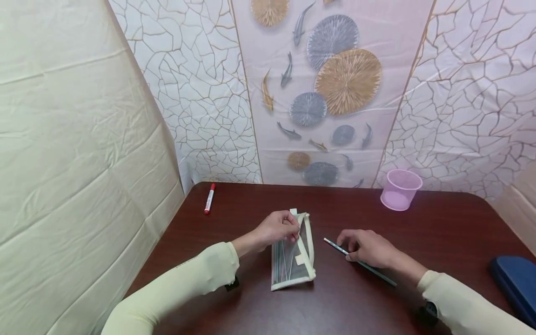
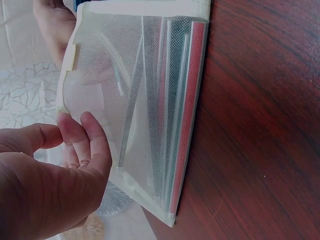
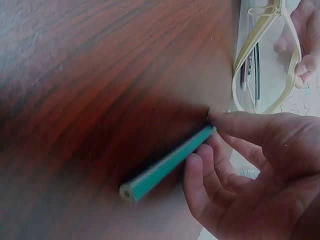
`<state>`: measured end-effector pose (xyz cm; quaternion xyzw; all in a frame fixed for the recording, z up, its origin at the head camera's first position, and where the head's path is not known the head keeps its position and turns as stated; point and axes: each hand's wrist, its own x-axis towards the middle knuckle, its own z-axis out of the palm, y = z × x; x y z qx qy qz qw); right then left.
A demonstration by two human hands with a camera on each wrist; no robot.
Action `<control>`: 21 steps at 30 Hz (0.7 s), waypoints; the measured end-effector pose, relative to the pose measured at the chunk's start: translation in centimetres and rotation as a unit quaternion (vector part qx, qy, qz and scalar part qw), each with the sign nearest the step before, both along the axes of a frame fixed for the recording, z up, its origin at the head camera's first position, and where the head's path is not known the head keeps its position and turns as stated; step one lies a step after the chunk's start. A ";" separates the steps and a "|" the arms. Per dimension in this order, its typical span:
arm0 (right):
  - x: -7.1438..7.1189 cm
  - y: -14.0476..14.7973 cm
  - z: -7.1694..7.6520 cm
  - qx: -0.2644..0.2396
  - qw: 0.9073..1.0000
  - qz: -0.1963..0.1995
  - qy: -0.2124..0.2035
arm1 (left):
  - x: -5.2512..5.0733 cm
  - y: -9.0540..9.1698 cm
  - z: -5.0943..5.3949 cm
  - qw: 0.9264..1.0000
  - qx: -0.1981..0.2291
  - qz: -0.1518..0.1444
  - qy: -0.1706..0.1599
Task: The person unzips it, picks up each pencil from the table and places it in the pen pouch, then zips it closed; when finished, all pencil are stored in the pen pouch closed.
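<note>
A mesh zip pencil pouch with a cream border stands on the table, its top parted. My left hand pinches the top edge of one side between thumb and fingers. Through the mesh in the left wrist view, several pencils show inside, one of them red. To the right of the pouch, my right hand holds a green pencil between thumb and fingers. The pencil lies slanted, low over the table; whether it touches the surface I cannot tell.
A red-and-white marker lies at the table's back left. Toward the back right stands a pink mesh cup. A dark blue case sits at the right edge. Patterned cloth hangs behind the brown table.
</note>
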<state>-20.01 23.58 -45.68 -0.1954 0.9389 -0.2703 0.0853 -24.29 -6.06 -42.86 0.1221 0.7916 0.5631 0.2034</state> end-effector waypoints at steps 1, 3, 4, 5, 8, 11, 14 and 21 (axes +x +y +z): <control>0.1 0.0 0.0 0.000 1.000 -0.004 -0.003 | 0.0 0.1 0.0 1.000 0.000 -0.002 -0.001; 0.3 -0.1 0.0 -0.002 1.000 -0.014 -0.011 | 0.0 0.2 0.0 1.000 0.001 -0.005 -0.003; 0.3 -0.1 0.0 -0.002 1.000 -0.016 -0.010 | 0.0 0.2 0.0 1.000 0.002 -0.006 -0.004; 0.3 -0.1 0.1 -0.003 1.000 -0.019 -0.008 | -0.1 0.3 0.0 1.000 0.002 -0.007 -0.003; -0.1 -0.3 0.5 -0.006 0.999 -0.028 0.015 | -0.1 0.3 0.0 1.000 0.005 -0.011 -0.002; -0.7 -1.0 1.1 -0.022 0.998 -0.040 0.044 | -0.1 0.1 0.0 1.000 0.006 -0.010 -0.002; -1.3 -2.0 1.7 -0.068 0.994 -0.064 0.049 | -0.1 -0.2 -0.1 1.000 0.006 -0.012 -0.002; -1.9 -5.5 2.1 -0.324 0.935 -0.128 -0.061 | -0.2 -0.4 -0.1 1.000 0.003 -0.014 -0.003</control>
